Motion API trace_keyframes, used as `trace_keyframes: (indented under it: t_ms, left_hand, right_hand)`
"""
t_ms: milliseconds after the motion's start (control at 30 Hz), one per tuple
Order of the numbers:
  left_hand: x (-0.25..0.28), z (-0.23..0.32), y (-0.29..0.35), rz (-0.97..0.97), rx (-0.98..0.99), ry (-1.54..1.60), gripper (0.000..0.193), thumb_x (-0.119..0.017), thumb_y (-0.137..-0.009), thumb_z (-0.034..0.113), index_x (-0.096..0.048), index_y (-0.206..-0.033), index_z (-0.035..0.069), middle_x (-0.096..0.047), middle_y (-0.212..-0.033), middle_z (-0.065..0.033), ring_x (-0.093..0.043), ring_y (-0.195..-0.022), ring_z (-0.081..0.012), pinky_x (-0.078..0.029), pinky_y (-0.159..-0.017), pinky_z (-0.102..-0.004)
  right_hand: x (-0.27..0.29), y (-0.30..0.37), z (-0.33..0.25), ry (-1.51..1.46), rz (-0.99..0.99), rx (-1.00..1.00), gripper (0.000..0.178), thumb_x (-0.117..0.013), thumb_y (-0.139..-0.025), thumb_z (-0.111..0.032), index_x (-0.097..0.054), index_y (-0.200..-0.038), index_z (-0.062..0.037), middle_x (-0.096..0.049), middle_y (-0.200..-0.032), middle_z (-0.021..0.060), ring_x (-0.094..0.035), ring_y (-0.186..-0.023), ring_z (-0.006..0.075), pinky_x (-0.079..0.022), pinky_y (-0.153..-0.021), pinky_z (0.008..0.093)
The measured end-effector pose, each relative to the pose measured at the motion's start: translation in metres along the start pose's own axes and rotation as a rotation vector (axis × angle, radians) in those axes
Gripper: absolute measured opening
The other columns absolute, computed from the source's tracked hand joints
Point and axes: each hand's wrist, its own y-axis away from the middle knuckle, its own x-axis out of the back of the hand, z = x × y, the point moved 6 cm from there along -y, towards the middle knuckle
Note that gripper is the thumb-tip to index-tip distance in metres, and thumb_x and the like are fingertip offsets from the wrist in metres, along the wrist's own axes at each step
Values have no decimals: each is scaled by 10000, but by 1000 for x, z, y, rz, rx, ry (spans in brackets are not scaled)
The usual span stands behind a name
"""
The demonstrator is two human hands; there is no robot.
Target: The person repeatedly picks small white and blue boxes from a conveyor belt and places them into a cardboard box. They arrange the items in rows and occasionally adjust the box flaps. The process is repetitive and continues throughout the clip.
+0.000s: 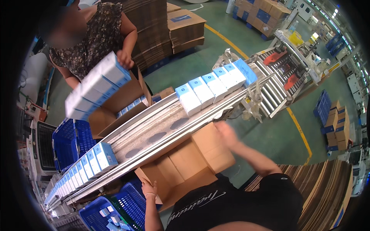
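Observation:
An open cardboard box (181, 163) lies against my body beside the conveyor, its inside bare. My left hand (149, 187) grips the box's left flap, fingers over the edge. My right hand (226, 133), blurred by motion, is at the outer edge of the right flap; its fingers cannot be made out. On the conveyor belt (154, 125) stand several white-and-blue small cartons (202, 88) in a row beyond the box. Another long row of such cartons (92, 159) stands at the left.
Across the conveyor a person holds a row of cartons (98, 84) over a part-filled cardboard box (123, 92). Blue crates (71, 140) stand nearby; another blue crate (131, 200) is at my left. Flattened cardboard (316, 188) is stacked at my right. A roller conveyor (271, 92) continues far right.

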Motion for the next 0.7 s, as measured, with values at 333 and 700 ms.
trace_keyframes:
  t_ms: [333,700]
  left_hand:
    - [177,184,-40,-484,-236,524,377,-545,-902,341,-656,-842,-14,-648,-685,-109,-630,-640,-151,-492,-578,-277]
    - [182,283,-154,13,-259,338,939,-582,-737,663,-347,-1117,-164,-598,-950,-326,-606,-925,-419,-479,-801,-411]
  right_hand:
    - [133,-217,142,493,-217,-561,1013,-593,-629,-760,-534,-1078,146,-587,-1042,316,-606,-957,380,-488,-804,416]
    - [13,-200,-11,-158,-517,-437,790,-669,-687,-609,-561,-1183,-3,-591,-1162,193,-557,-1099,294,-419,-941,365]
